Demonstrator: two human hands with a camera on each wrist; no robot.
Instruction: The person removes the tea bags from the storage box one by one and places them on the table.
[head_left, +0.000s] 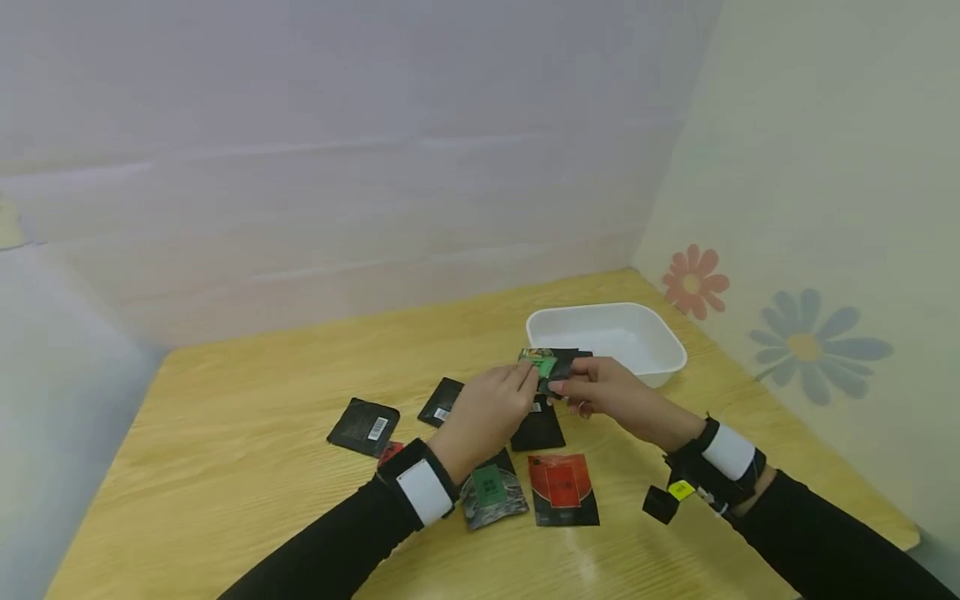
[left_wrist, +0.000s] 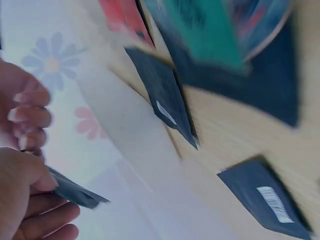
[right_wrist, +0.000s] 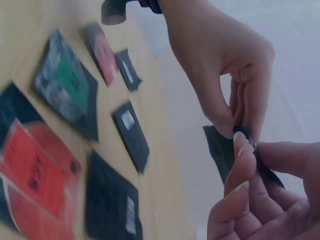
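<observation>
A black packet (head_left: 552, 365) is showing a green label; another (head_left: 563, 489) is showing red; the tray (head_left: 609, 337) is looking white on light wood-grain table (head_left: 247, 400).

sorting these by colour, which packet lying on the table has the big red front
The red packet, nearest the table's front edge below the right hand. Its neighbour, the green-label packet, lies on its left; the others are mostly black.

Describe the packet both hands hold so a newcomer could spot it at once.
On the wooden table, just in front of the white tray, the left hand and right hand pinch a dark packet with a green label. It alone is lifted.
</observation>
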